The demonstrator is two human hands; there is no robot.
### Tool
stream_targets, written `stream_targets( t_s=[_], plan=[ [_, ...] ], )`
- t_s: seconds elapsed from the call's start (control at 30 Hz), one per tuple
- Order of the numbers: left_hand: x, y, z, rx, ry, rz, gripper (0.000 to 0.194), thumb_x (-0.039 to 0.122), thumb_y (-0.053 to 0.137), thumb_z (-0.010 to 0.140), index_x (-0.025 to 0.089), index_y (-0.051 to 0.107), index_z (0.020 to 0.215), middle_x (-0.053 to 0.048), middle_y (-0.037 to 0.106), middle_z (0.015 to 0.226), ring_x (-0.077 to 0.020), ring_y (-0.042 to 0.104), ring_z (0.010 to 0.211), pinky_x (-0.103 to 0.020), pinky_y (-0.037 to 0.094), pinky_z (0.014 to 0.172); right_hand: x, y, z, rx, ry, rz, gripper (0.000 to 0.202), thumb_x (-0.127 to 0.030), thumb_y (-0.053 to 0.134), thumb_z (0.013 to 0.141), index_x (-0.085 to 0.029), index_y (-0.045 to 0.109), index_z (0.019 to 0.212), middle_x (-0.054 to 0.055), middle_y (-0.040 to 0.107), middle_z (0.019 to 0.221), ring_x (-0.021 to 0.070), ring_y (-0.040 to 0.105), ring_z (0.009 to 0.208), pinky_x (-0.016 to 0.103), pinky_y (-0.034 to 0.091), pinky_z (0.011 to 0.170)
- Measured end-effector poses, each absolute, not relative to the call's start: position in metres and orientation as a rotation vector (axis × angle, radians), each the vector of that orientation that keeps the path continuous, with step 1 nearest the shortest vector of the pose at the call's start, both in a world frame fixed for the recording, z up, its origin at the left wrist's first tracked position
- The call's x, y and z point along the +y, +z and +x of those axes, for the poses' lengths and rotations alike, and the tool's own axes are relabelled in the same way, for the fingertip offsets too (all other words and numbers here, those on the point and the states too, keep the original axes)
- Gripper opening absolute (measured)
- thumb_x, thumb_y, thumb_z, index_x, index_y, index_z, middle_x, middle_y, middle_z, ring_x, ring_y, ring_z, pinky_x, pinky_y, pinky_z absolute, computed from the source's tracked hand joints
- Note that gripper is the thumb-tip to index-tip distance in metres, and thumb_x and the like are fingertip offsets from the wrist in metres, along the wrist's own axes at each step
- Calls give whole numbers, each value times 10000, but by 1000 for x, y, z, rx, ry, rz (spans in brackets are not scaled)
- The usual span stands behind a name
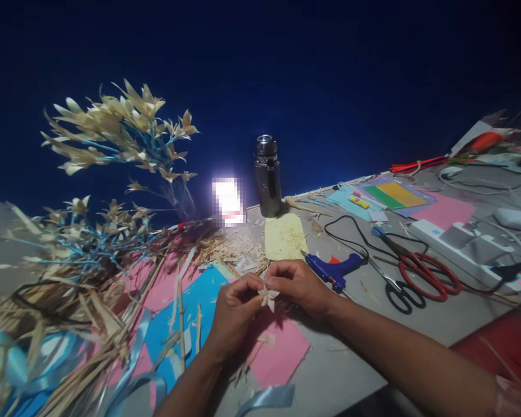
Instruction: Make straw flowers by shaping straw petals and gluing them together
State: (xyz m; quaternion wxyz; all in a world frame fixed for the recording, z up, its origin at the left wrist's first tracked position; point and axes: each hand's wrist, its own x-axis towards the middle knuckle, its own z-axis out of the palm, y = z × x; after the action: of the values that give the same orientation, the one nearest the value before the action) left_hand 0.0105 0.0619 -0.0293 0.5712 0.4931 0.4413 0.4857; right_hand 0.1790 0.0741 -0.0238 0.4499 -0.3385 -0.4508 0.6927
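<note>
Head view: left hand (pixel 235 315) and right hand (pixel 298 285) meet at a small pale flower (pixel 268 299), both pinching!
Here it is, the flower right between the fingertips, thumb and fingers gripping from either side, petals pointing back toward the wearer. Pink paper (pixel 283 354) lies beneath, a blue sheet (pixel 167 330) left of the left hand, dried strips (pixel 93 347) farther out. Just past the right hand, there's the blue glue gun (pixel 332 268), nozzle by a yellow sheet (pixel 282 229); farther right, red-handled scissors (pixel 429 275) and black-handled scissors (pixel 403 295). Straight ahead of both hands stands a dark flask (pixel 268 185), and ahead to the left, stems crowded with pale blooms (pixel 121 124).
</note>
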Motion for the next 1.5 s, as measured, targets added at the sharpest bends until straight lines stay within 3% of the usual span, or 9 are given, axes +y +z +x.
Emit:
stream_targets(
  t_s=[0.23, 0.6, 0.83, 1.03, 1.33, 1.5],
  plan=[
    [62, -37, 10, 992, 998, 1041, 136, 152, 802, 675, 169, 742, 796, -34, 694, 746, -194, 655, 665, -319, 531, 616, 77, -32, 178, -981, 1731, -837, 350, -439, 867, 727, -166, 647, 734, -56, 555, 569, 76, 443, 462, 207, 324, 459],
    [56, -19, 15, 1011, 1148, 1124, 128, 217, 788, 742, 187, 664, 734, 30, 610, 627, -107, 520, 535, -227, 429, 535, 78, -28, 177, -961, 1656, -865, 322, -425, 851, 719, -153, 684, 763, -48, 561, 603, 61, 387, 488, 206, 263, 469],
    [56, -18, 9, 1104, 1316, 1224, 115, 265, 770, 794, 205, 689, 739, 10, 608, 707, -152, 532, 664, -263, 446, 617, 71, -23, 171, -1035, 1713, -885, 276, -334, 859, 680, -151, 686, 794, -26, 619, 652, 89, 509, 520, 216, 375, 498],
    [59, -14, 11, 1081, 1349, 1205, 184, 251, 874, 692, 195, 725, 599, -5, 549, 761, -166, 513, 748, -270, 456, 654, 71, -22, 173, -1085, 1703, -830, 183, -180, 773, 696, -151, 738, 873, -26, 627, 674, 96, 533, 589, 210, 386, 547],
    [58, -16, 17, 981, 1224, 875, 211, 208, 943, 574, 177, 736, 596, 28, 551, 705, -116, 528, 645, -226, 464, 566, 77, -24, 177, -1127, 1753, -756, 180, -279, 826, 716, -152, 728, 801, 3, 640, 757, 117, 535, 678, 220, 393, 598],
    [59, -25, 15, 947, 1196, 673, 307, 232, 989, 505, 173, 786, 727, 14, 663, 757, -142, 626, 688, -264, 532, 656, 77, -25, 177, -1096, 1846, -705, 227, -301, 851, 708, -155, 748, 848, -25, 638, 724, 100, 514, 645, 224, 382, 616]
  ],
)
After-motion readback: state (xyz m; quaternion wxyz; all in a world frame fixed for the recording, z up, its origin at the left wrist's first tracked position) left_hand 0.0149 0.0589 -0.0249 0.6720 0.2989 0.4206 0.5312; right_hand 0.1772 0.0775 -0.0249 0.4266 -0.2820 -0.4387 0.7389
